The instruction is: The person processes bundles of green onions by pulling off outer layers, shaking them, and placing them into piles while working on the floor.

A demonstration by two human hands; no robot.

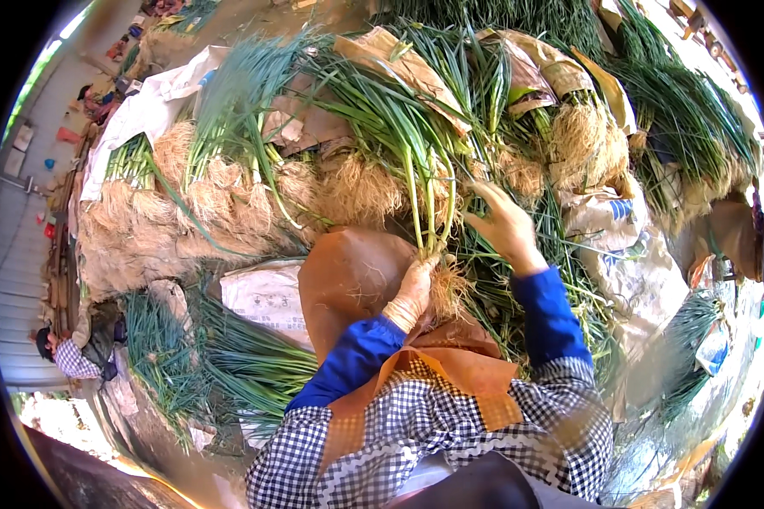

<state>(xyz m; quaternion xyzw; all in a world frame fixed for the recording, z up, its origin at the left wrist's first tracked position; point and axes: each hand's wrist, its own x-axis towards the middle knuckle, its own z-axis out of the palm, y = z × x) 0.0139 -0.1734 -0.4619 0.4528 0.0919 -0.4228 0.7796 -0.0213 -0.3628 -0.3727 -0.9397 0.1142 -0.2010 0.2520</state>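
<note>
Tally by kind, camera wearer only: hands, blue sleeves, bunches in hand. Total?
Hands: 2 (left hand, right hand)
Blue sleeves: 2 (left sleeve, right sleeve)
Bunches in hand: 1 (bunch of green stalks, held in the left hand)
Total: 5

Bright daylight overall; brown apron (344, 271) well lit. White sacks (645, 293) right of apron glare, detail partly washed out. Far left of apron, grey ribbed panels (13, 339) curve with fisheye distortion, black border beyond; blown-out white patch below them. Green leaves (250, 81) up and left of apron smeared, hazy, perhaps from dirty lens. Roots (448, 293) at apron's right edge fairly crisp.
</note>
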